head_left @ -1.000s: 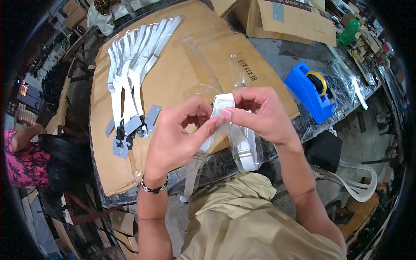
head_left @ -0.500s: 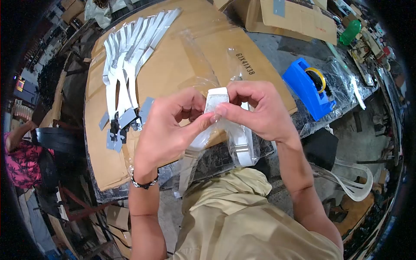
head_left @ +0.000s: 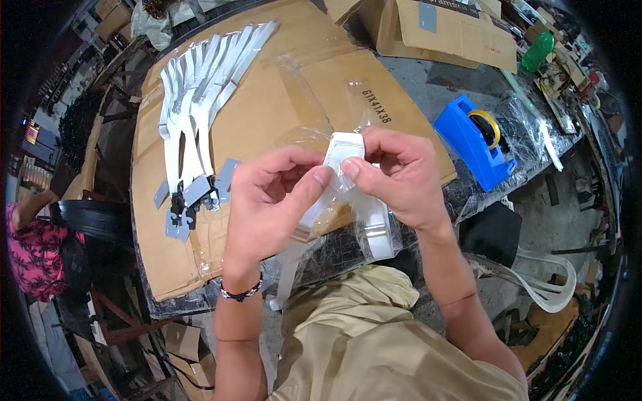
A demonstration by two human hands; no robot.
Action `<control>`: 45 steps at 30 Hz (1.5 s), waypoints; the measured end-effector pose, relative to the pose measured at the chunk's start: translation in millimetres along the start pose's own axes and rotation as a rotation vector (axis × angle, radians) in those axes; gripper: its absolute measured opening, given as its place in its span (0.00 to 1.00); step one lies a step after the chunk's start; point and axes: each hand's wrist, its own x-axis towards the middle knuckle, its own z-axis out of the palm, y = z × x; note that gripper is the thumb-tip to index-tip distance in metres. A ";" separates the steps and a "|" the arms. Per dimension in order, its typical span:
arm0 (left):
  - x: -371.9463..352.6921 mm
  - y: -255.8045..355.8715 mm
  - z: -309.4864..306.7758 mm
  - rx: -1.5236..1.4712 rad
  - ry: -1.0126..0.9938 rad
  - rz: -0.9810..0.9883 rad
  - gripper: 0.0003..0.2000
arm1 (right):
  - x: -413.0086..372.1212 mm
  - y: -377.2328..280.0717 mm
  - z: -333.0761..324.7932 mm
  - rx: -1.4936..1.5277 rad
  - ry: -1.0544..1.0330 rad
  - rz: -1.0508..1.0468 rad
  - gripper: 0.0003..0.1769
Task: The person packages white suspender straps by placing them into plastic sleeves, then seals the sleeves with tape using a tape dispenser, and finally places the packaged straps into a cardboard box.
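White webbing is pinched between my two hands: a strap (head_left: 344, 159) with a stitched, squared-off end, raised above the near part of the worktop (head_left: 416, 81). My left hand (head_left: 271, 204) is closed to a pinch, thumb tip at the strap's left edge and the other fingers curled in behind. My right hand (head_left: 403, 180) is clamped on it too, thumb pressed flat against its face, forefinger bent near its top right corner. The two thumb tips sit near each other but apart.

Clear plastic (head_left: 360, 206) hangs below my fingers, and in it a lower length of white strap carries a metal buckle (head_left: 376, 231). I have a dark-and-light braided bracelet (head_left: 241, 291) round my left wrist, and khaki cloth (head_left: 354, 317) bunches between my forearms.

Beyond my hands, a broad cardboard sheet (head_left: 267, 100) lies over the worktop. On its left side, a bundle of white straps (head_left: 190, 100) fans out at the far end and narrows toward me, ending in black clips (head_left: 180, 208) with grey tags (head_left: 198, 191). To the right of the sheet stands a blue tape dispenser (head_left: 468, 144) with a yellow roll (head_left: 493, 128), near some crumpled clear film (head_left: 528, 120). Farther off are an opened cardboard box (head_left: 455, 35) and a green bottle (head_left: 538, 52). At the far left I see part of a person in a pink palm-print garment (head_left: 33, 257).
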 end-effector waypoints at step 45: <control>7.8 -13.4 9.7 0.169 0.083 0.154 0.03 | -6.1 -11.5 -4.1 0.022 0.055 -0.077 0.14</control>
